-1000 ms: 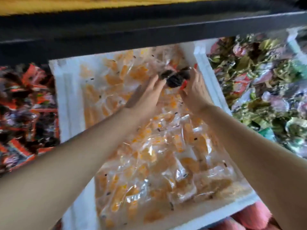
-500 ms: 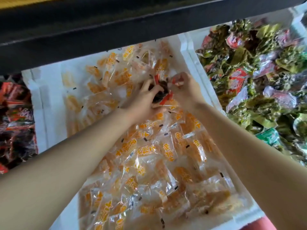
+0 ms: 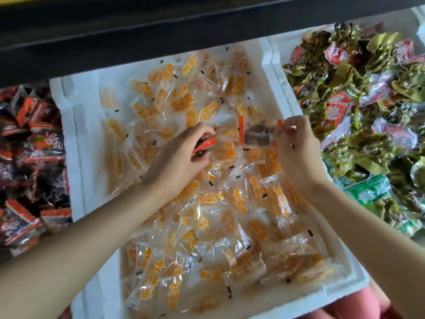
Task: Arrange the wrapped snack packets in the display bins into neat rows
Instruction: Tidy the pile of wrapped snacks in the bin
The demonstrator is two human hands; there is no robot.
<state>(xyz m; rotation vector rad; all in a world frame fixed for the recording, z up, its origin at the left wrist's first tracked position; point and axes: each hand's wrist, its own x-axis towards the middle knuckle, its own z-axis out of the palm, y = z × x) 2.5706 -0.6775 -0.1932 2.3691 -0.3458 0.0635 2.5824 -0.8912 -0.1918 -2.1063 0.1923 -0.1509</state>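
Head view, as I read it: my left grip is curled round a red-edged dark packet, held over the middle of the white foam bin. My right grip pinches the right end of a second dark packet, which has orange-red strips at both ends. That packet hangs above the bin's far right part, near its right wall. The two packets are near each other but apart. Beneath both, clear-wrapped orange packets lie loosely piled at mixed angles across the bin, not in rows. Dark red-trimmed packets fill the space past the bin's left wall, and green and gold packets are heaped past its right wall.
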